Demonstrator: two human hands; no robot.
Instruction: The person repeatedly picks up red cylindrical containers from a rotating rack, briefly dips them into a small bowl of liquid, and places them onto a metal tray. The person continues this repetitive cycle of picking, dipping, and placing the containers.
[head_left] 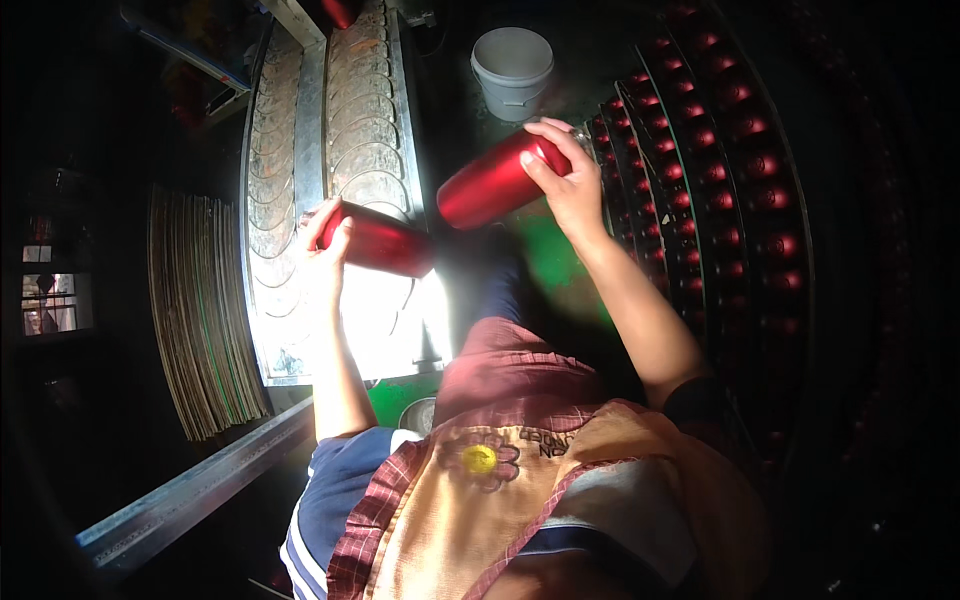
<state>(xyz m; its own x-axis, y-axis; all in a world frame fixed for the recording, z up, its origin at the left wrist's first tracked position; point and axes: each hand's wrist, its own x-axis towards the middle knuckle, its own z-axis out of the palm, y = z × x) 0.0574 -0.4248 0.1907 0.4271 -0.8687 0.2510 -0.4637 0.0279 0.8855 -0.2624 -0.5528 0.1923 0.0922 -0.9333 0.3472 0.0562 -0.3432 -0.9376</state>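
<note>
My left hand [328, 245] is wrapped round the end of a red metal bottle [382, 241], which lies tilted on its side over the conveyor [370, 150] of curved, overlapping plates. In my right hand [570, 175] a second red metal bottle [492, 182] is gripped at its upper right end. Its other end points down and left, towards the first bottle, with a gap between the two. Both bottles have a glossy, plain red surface. The palm sides of my hands are hidden, and strong light washes out the left forearm and the conveyor's near end.
Several rows of red bottles [760, 165] stand on boards to the right. A white bucket [512, 75] is on the floor beyond my right hand. Left of the conveyor is a stack of thin boards [200, 310], with a metal beam [190, 490] running nearer to me.
</note>
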